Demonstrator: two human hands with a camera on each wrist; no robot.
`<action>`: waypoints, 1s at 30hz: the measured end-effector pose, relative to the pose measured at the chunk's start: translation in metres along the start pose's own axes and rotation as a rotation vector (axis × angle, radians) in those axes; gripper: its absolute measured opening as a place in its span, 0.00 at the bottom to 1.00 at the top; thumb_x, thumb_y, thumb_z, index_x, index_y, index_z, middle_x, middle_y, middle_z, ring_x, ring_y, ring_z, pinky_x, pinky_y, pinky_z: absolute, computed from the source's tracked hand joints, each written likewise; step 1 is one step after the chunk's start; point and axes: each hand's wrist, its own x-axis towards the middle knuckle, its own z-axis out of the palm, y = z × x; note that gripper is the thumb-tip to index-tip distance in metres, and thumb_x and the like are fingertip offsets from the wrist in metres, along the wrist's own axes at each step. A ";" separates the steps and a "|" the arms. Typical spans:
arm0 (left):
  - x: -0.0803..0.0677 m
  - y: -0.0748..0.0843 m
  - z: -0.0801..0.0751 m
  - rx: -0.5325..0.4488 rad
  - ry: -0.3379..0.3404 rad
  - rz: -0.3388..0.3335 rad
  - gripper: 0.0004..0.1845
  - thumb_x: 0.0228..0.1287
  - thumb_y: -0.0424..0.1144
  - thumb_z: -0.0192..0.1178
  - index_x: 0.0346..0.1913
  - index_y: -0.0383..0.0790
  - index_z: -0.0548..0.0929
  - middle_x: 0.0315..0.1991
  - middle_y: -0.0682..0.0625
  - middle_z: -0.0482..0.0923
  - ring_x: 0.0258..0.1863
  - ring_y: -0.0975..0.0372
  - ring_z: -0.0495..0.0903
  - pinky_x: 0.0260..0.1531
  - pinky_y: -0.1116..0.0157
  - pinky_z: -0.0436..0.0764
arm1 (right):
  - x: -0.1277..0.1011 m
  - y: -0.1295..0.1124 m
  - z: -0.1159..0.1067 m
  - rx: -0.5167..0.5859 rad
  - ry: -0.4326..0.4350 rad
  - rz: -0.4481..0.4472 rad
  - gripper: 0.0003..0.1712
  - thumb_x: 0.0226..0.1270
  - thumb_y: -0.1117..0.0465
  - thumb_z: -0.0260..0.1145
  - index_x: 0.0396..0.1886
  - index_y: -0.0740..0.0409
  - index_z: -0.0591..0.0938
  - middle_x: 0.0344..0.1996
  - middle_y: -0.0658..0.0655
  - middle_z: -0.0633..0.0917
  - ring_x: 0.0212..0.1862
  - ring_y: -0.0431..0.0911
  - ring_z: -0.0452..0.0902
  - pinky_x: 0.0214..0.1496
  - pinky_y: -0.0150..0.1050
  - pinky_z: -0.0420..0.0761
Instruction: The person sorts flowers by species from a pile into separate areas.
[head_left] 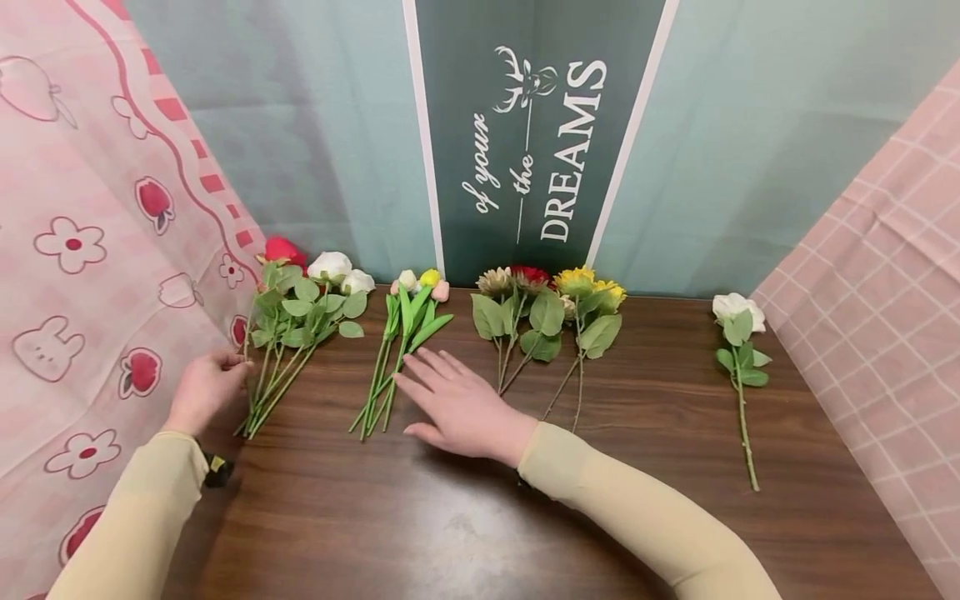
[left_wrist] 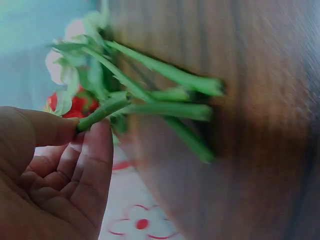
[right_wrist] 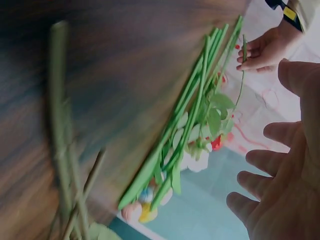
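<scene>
Left hand (head_left: 204, 388): pinches one rose stem (left_wrist: 102, 112), table's 9 o'clock | Right hand (head_left: 459, 407): flat, fingers spread, beside tulip bunch (head_left: 401, 350) | Table (head_left: 450, 517): wood

Dark wood-grain table (head_left: 465, 517), faint sheen; plastic-looking green stems (head_left: 277, 383).

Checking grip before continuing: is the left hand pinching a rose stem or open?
Pinching: the left hand holds one rose stem between thumb and fingers.
</scene>
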 end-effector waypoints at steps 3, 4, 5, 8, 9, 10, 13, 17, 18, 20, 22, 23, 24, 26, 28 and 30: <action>0.001 -0.007 0.002 -0.007 -0.061 -0.036 0.18 0.75 0.39 0.57 0.47 0.22 0.84 0.31 0.38 0.86 0.26 0.59 0.83 0.31 0.60 0.78 | 0.009 -0.007 0.006 0.001 -0.016 -0.013 0.44 0.77 0.34 0.54 0.82 0.50 0.59 0.80 0.59 0.59 0.81 0.56 0.48 0.80 0.52 0.48; 0.002 -0.008 0.003 -0.011 -0.084 -0.049 0.19 0.75 0.39 0.56 0.48 0.20 0.83 0.31 0.37 0.86 0.27 0.58 0.84 0.32 0.59 0.79 | 0.011 -0.009 0.007 0.007 -0.024 -0.014 0.44 0.77 0.34 0.54 0.82 0.49 0.59 0.80 0.59 0.59 0.81 0.56 0.48 0.80 0.52 0.48; 0.002 -0.008 0.003 -0.002 -0.105 -0.059 0.20 0.76 0.39 0.56 0.51 0.19 0.82 0.32 0.36 0.87 0.27 0.56 0.86 0.33 0.58 0.80 | 0.012 -0.011 0.009 0.018 -0.031 -0.015 0.43 0.77 0.34 0.54 0.82 0.49 0.59 0.79 0.60 0.60 0.81 0.56 0.48 0.80 0.52 0.49; 0.003 -0.008 0.004 0.054 -0.131 -0.049 0.21 0.76 0.39 0.54 0.53 0.19 0.81 0.36 0.34 0.87 0.32 0.50 0.87 0.37 0.51 0.81 | 0.013 -0.012 0.013 0.036 -0.057 -0.008 0.43 0.77 0.34 0.53 0.82 0.49 0.59 0.79 0.60 0.60 0.81 0.56 0.48 0.80 0.52 0.48; 0.004 -0.007 0.005 0.076 -0.127 -0.039 0.21 0.75 0.39 0.54 0.53 0.20 0.81 0.37 0.33 0.86 0.34 0.47 0.86 0.38 0.48 0.81 | 0.013 -0.011 0.014 0.040 -0.065 -0.002 0.43 0.77 0.34 0.53 0.82 0.49 0.59 0.79 0.60 0.61 0.81 0.56 0.47 0.80 0.51 0.48; 0.004 -0.007 0.005 0.101 -0.121 -0.028 0.20 0.75 0.39 0.54 0.53 0.21 0.82 0.39 0.32 0.86 0.36 0.44 0.85 0.40 0.45 0.80 | 0.012 -0.011 0.015 0.045 -0.070 0.004 0.43 0.77 0.34 0.53 0.82 0.49 0.59 0.79 0.60 0.61 0.81 0.56 0.47 0.81 0.51 0.47; 0.005 -0.006 0.004 0.134 -0.093 -0.007 0.19 0.74 0.38 0.53 0.53 0.22 0.82 0.46 0.27 0.83 0.43 0.35 0.82 0.43 0.39 0.78 | 0.010 -0.008 0.015 0.046 -0.084 0.022 0.42 0.78 0.33 0.51 0.82 0.49 0.59 0.79 0.59 0.61 0.81 0.56 0.46 0.81 0.50 0.46; 0.002 -0.003 0.002 0.142 -0.056 0.003 0.20 0.74 0.39 0.53 0.53 0.23 0.83 0.50 0.25 0.81 0.46 0.31 0.80 0.43 0.37 0.77 | 0.006 -0.003 0.014 0.060 -0.102 0.050 0.41 0.78 0.33 0.51 0.82 0.49 0.61 0.79 0.59 0.61 0.81 0.56 0.45 0.81 0.49 0.45; 0.002 -0.001 0.002 0.145 -0.054 0.006 0.20 0.74 0.40 0.54 0.53 0.23 0.83 0.49 0.26 0.81 0.46 0.31 0.80 0.42 0.38 0.78 | 0.005 -0.002 0.014 0.065 -0.106 0.057 0.41 0.78 0.33 0.51 0.82 0.49 0.61 0.79 0.58 0.61 0.81 0.56 0.45 0.81 0.49 0.45; 0.002 0.001 0.002 0.157 -0.060 0.017 0.20 0.73 0.41 0.55 0.52 0.25 0.85 0.49 0.27 0.82 0.46 0.31 0.80 0.41 0.38 0.78 | 0.003 -0.001 0.014 0.072 -0.111 0.068 0.41 0.78 0.34 0.51 0.81 0.49 0.62 0.79 0.58 0.61 0.81 0.56 0.45 0.81 0.49 0.45; 0.002 0.002 0.003 0.169 -0.080 0.021 0.20 0.73 0.42 0.55 0.51 0.26 0.85 0.49 0.28 0.82 0.46 0.32 0.80 0.41 0.39 0.78 | 0.002 0.001 0.013 0.080 -0.110 0.074 0.41 0.78 0.34 0.51 0.81 0.48 0.62 0.79 0.58 0.61 0.81 0.56 0.45 0.81 0.49 0.46; 0.003 0.003 0.004 0.176 -0.089 0.021 0.20 0.72 0.42 0.55 0.52 0.27 0.86 0.50 0.28 0.82 0.46 0.32 0.80 0.40 0.39 0.77 | 0.001 0.001 0.013 0.084 -0.108 0.074 0.40 0.78 0.34 0.51 0.81 0.48 0.62 0.79 0.58 0.61 0.81 0.56 0.45 0.81 0.49 0.46; 0.003 0.003 0.004 0.185 -0.095 0.020 0.20 0.73 0.43 0.55 0.52 0.27 0.86 0.50 0.28 0.82 0.46 0.32 0.80 0.40 0.39 0.77 | 0.001 0.002 0.013 0.088 -0.105 0.073 0.40 0.78 0.34 0.51 0.81 0.49 0.62 0.79 0.58 0.61 0.81 0.56 0.45 0.81 0.49 0.46; 0.004 0.002 0.006 0.200 -0.097 0.019 0.21 0.73 0.43 0.55 0.52 0.28 0.86 0.50 0.27 0.82 0.47 0.31 0.80 0.40 0.39 0.77 | -0.001 0.003 0.011 0.095 -0.100 0.074 0.40 0.78 0.34 0.51 0.81 0.49 0.62 0.79 0.59 0.61 0.81 0.56 0.45 0.81 0.49 0.46; 0.005 0.001 0.006 0.203 -0.094 0.010 0.22 0.74 0.45 0.54 0.52 0.28 0.85 0.51 0.27 0.81 0.47 0.30 0.79 0.40 0.39 0.77 | -0.005 0.007 0.009 0.107 -0.095 0.083 0.40 0.78 0.34 0.51 0.81 0.49 0.62 0.79 0.59 0.61 0.81 0.56 0.45 0.81 0.49 0.45; 0.004 0.002 0.007 0.195 -0.071 0.011 0.23 0.75 0.46 0.53 0.54 0.28 0.84 0.51 0.27 0.81 0.47 0.30 0.79 0.40 0.38 0.77 | -0.011 0.012 0.005 0.114 -0.092 0.102 0.40 0.79 0.34 0.50 0.81 0.49 0.62 0.79 0.58 0.60 0.81 0.55 0.44 0.81 0.49 0.44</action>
